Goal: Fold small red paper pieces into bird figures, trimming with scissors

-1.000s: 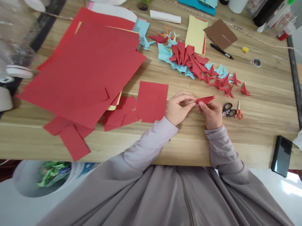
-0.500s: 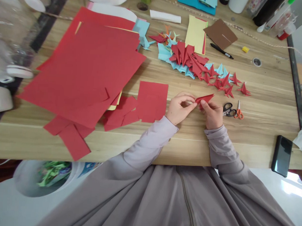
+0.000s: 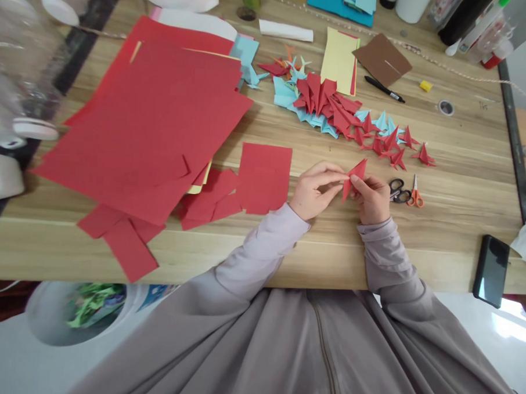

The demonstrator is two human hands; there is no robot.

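Observation:
A small folded piece of red origami paper (image 3: 356, 171) is held up between both hands over the wooden table (image 3: 326, 249). My right hand (image 3: 371, 197) pinches it between thumb and fingers from the right. From the left, the fingertips of my left hand (image 3: 318, 189) close on its edge. Part of the paper is hidden behind my right thumb. Beyond the hands lies a pile of folded red pieces (image 3: 322, 98) and small red origami figures (image 3: 391, 139), with light blue ones (image 3: 382, 121) among them. Cut red squares (image 3: 264, 177) lie left of my left hand.
Large red sheets (image 3: 153, 111) cover the table's left side. Black scissors (image 3: 400, 191) and orange scissors (image 3: 415, 195) lie just right of my right hand. A phone (image 3: 490, 271) rests at the front right edge. A pen (image 3: 384, 89) lies farther back. Below stands a bin (image 3: 44, 315).
The folded red paper has turned from lying nearly level to standing more upright, with one point up and one down. Both hands stay in nearly the same place.

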